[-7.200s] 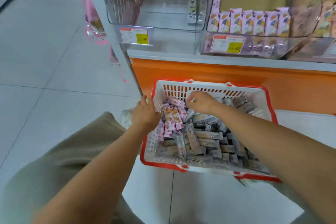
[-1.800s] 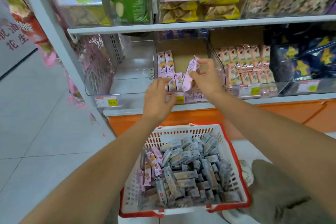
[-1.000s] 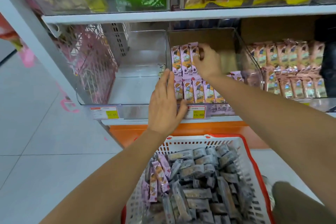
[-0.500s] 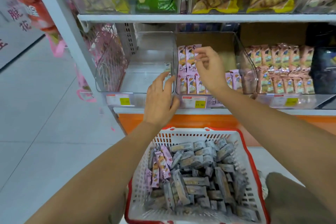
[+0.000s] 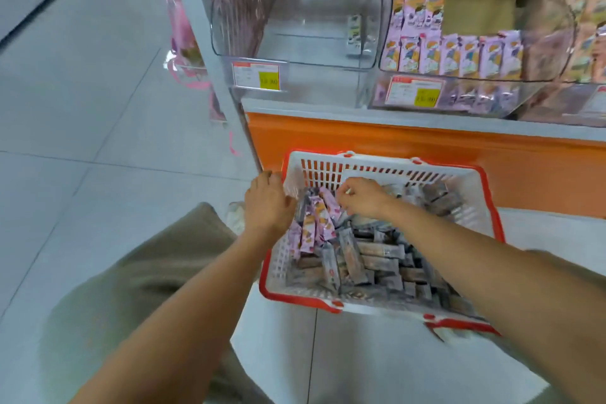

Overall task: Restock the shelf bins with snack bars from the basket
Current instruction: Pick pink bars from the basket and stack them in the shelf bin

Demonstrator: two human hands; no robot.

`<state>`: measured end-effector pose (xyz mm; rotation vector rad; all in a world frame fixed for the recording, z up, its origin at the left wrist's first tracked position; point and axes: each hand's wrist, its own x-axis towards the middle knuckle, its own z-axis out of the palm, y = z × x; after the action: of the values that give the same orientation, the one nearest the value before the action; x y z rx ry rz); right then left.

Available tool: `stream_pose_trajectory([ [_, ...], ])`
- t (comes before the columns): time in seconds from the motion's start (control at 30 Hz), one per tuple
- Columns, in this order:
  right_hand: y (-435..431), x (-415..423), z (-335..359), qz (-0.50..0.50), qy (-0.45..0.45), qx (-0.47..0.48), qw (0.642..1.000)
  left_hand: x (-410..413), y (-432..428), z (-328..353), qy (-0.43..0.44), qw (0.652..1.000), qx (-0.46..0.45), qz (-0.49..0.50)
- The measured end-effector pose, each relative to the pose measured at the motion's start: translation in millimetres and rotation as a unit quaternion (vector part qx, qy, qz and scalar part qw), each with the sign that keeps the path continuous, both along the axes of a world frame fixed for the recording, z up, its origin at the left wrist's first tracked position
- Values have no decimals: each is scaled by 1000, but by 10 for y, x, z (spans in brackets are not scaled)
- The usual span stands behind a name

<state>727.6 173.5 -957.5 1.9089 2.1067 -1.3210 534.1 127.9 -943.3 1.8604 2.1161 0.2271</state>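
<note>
The pink snack bars [image 5: 314,223] still to be shelved stand in a small cluster on end against the left wall of the basket [image 5: 380,170], a white plastic one with a red rim that sits on the tiled floor [image 5: 82,141] just in front of the shelf's orange base [image 5: 410,144]. The rest of the basket is filled with a loose heap of grey-brown snack bars [image 5: 377,259]. The right hand [image 5: 359,195] is down inside the basket with its fingers curled at the top end of the pink cluster; it is not clear whether it has one pinched. The left hand [image 5: 269,203] holds the basket's left rim near the far corner, fingers bent over the edge. Above the base, a clear shelf bin [image 5: 541,75] holds pink bars of the same kind, a full row standing along its front and three more stacked higher at its left. The clear bin on the left [image 5: 295,52] has only a small packet [image 5: 355,33] near its right wall. Each bin carries a price tag [image 5: 255,75] with a yellow patch on its front. Pink packaged goods [image 5: 180,26] hang at the shelf end, and a khaki trouser leg [image 5: 147,272] shows under the left forearm.
</note>
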Motion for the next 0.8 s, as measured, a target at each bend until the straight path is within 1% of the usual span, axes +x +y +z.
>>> stream_pose_trajectory([
  [0.07, -111, -63, -266, 23, -47, -62, 997, -40, -47, -211, -28, 998, -45, 25],
  [0.1, -152, -95, -382, 21, -53, -82, 995, -55, -63, -296, -46, 997, -56, 31],
  [0.23, -238, -218, -752, -22, -56, -104, 993, -53, -93, -501, -118, 991, -45, 34],
  [0.3, -258, -288, -913, -63, -58, -98, 992, -38, -95, -572, -142, 988, -32, 42],
  [0.4, -302, -414, -1116, -119, -52, -71, 989, -29, -95, -675, -154, 986, -12, 60],
  [0.5, -324, -533, -1222, -161, -105, -27, 981, -48, -101, -742, -161, 985, -1, 56],
  [0.6, -318, -548, -1254, -151, -149, -8, 977, -100, -93, -784, -174, 984, 8, 47],
  [0.67, -305, -472, -1219, -126, -141, 1, 982, -122, -75, -792, -170, 985, 16, 36],
  [0.8, -223, -155, -960, -49, -62, 47, 996, -88, -4, -711, -63, 997, 52, 3],
])
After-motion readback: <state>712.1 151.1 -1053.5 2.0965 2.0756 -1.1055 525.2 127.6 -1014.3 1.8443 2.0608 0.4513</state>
